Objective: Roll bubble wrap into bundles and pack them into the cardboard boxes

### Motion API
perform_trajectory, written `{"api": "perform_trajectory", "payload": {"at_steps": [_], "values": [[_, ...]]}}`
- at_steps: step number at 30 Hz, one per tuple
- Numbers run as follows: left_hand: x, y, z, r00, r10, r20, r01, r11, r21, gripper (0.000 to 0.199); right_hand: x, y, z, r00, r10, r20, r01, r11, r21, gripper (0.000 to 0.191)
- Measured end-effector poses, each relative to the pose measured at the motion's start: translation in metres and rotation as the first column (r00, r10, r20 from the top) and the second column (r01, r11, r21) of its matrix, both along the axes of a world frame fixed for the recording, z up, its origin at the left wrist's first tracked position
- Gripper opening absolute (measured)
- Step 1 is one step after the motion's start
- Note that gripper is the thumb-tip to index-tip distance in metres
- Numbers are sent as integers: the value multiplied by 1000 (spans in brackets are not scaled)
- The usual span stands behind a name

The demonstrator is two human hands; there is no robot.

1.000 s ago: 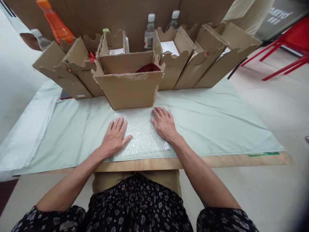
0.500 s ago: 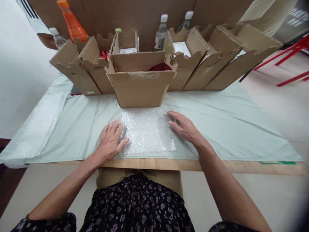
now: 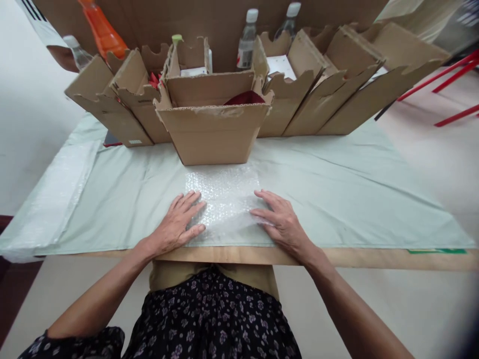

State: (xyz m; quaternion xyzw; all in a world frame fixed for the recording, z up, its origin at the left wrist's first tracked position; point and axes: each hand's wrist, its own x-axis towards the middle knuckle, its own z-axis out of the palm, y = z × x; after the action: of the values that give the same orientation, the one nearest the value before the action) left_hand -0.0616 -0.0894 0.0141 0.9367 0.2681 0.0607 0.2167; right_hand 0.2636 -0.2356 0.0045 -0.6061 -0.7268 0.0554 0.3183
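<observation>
A sheet of bubble wrap (image 3: 228, 187) lies on the pale green cloth, just in front of the middle cardboard box. Flat on its left edge rests my left hand (image 3: 177, 224), fingers spread. My right hand (image 3: 282, 219) is at the sheet's right side, fingers apart, with its fingertips touching the plastic. The sheet's near right part is slightly lifted beside those fingers. Neither hand is closed around anything.
The middle cardboard box (image 3: 213, 134) has dark red material inside. More open boxes flank it, with bottles behind, one an orange bottle (image 3: 107, 35). Another strip of bubble wrap (image 3: 62, 194) lies at the left. A red stool (image 3: 456, 75) stands beyond the right side.
My right hand has moved nearer and slightly left, onto the sheet's right edge, and the near right part has risen. My left hand has shifted a little right onto the sheet.
</observation>
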Motion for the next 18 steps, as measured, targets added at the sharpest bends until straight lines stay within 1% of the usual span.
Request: {"api": "perform_trajectory", "payload": {"at_steps": [2,3,6,7,8,10,11,12,14,15,16,18], "values": [[-10,4,9,997,-23,71,32,991,-128,65,-3,-1,9,987,-40,-156,39,999,-7,28],[-16,6,13,993,-25,120,48,979,-200,66,-4,-2,14,969,-67,-239,61,998,-31,27],[-28,9,22,966,12,259,99,906,-411,72,-9,-6,26,875,-184,-448,137,981,-136,26],[-29,9,24,958,28,284,108,884,-454,75,-11,-5,28,841,-229,-491,165,972,-169,26],[-29,8,25,955,43,293,106,874,-473,80,-12,-4,29,813,-265,-519,188,962,-196,26],[-22,5,24,956,96,278,40,894,-447,88,-14,0,29,777,-309,-548,225,950,-217,25],[-16,4,23,953,145,265,-21,907,-420,85,-14,4,29,770,-318,-553,234,947,-220,25],[-10,2,21,942,210,260,-94,913,-397,75,-14,8,29,768,-322,-554,237,946,-220,25],[4,1,17,890,354,285,-227,890,-396,44,-12,17,30,769,-321,-552,245,947,-209,26],[11,2,16,855,414,311,-273,871,-409,33,-10,22,30,772,-321,-549,248,947,-204,26],[16,3,14,821,459,339,-305,855,-419,27,-8,26,29,773,-323,-546,250,946,-205,26],[24,6,12,776,506,377,-350,842,-410,23,-2,32,27,766,-337,-548,259,941,-216,28]]}}
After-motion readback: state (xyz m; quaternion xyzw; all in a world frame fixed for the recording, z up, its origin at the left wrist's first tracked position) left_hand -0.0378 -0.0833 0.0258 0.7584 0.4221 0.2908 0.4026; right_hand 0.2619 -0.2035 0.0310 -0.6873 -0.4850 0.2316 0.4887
